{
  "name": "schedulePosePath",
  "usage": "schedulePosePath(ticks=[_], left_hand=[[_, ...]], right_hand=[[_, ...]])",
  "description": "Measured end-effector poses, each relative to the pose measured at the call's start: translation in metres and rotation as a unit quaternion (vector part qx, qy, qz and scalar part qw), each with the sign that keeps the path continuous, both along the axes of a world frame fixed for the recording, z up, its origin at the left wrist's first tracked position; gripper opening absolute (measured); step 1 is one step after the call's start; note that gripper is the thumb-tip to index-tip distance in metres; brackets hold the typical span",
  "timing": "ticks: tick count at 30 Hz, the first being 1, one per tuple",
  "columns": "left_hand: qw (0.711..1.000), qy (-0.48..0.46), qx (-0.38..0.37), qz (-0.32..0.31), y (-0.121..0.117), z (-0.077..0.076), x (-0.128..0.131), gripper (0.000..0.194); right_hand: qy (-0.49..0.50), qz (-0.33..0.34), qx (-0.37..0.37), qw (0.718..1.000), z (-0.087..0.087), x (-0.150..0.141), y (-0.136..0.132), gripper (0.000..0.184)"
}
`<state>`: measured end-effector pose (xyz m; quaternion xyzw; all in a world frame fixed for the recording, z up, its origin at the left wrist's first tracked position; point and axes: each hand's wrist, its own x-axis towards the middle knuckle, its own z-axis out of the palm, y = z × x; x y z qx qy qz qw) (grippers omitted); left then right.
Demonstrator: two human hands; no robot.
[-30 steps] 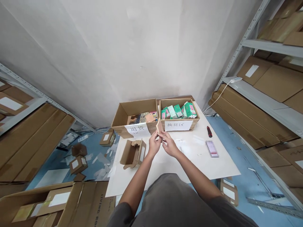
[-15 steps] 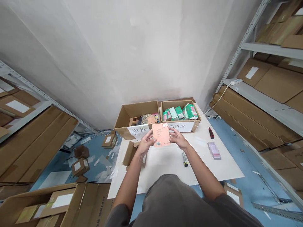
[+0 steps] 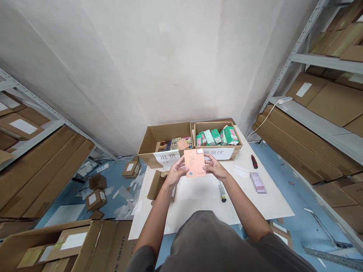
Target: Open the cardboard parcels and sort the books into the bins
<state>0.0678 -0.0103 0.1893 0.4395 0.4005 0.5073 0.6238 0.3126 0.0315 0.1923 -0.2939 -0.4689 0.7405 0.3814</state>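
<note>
Both hands hold up a small salmon-pink book (image 3: 194,163) above the table, its barcode and lines of print facing me. My left hand (image 3: 178,172) is closed on its left edge, thumb on the near face. On the right edge, my right hand (image 3: 214,167) grips it the same way. Just beyond is a cardboard box (image 3: 148,155) with a handwritten paper label, holding several books. Beside it, another labelled box (image 3: 235,152) holds several green-and-white cartons. A small open carton (image 3: 153,187) stands by my left forearm, partly hidden.
On the white table (image 3: 195,200) lie a yellow-and-black utility knife (image 3: 222,192), a red-and-black tool (image 3: 254,161) and a blurred-out pinkish item (image 3: 258,183). Shelves of cartons flank both sides. A large box of parcels (image 3: 93,241) stands lower left; paper scraps litter the blue floor.
The view has shifted very slightly. Both hands keep the same hold on the book, and nothing on the table has visibly moved.
</note>
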Motion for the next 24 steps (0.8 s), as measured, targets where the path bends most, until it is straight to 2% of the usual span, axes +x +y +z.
schedulePosePath(ticks=[4, 8, 10, 12, 14, 17, 21, 24], left_hand=[[1.0, 0.005, 0.008, -0.005, 0.003, -0.003, -0.007, 0.094], [0.991, 0.088, 0.045, 0.095, 0.003, -0.003, -0.011, 0.074], [0.983, 0.131, 0.062, 0.112, 0.0, 0.0, -0.001, 0.07], [0.985, 0.136, 0.073, 0.082, -0.003, 0.002, 0.016, 0.075], [0.989, 0.111, 0.081, 0.062, -0.006, 0.003, 0.035, 0.083], [0.99, 0.08, 0.078, 0.09, -0.003, 0.0, 0.049, 0.086], [0.989, 0.074, 0.064, 0.112, 0.004, -0.007, 0.03, 0.087], [0.995, 0.051, 0.033, 0.078, 0.007, -0.011, 0.004, 0.09]], right_hand=[[-0.005, -0.008, 0.003, 1.0, 0.0, 0.005, 0.001, 0.075], [-0.02, -0.051, 0.028, 0.998, 0.0, 0.008, 0.002, 0.072], [-0.035, -0.091, 0.07, 0.993, 0.0, 0.002, 0.0, 0.069], [-0.051, -0.111, 0.125, 0.985, 0.001, -0.009, -0.006, 0.066], [-0.069, -0.104, 0.179, 0.976, 0.003, -0.023, -0.013, 0.061], [-0.091, -0.078, 0.229, 0.966, 0.008, -0.038, -0.023, 0.055], [-0.087, -0.051, 0.216, 0.971, 0.003, -0.037, -0.019, 0.063], [-0.113, -0.125, 0.151, 0.974, -0.01, -0.028, -0.005, 0.074]])
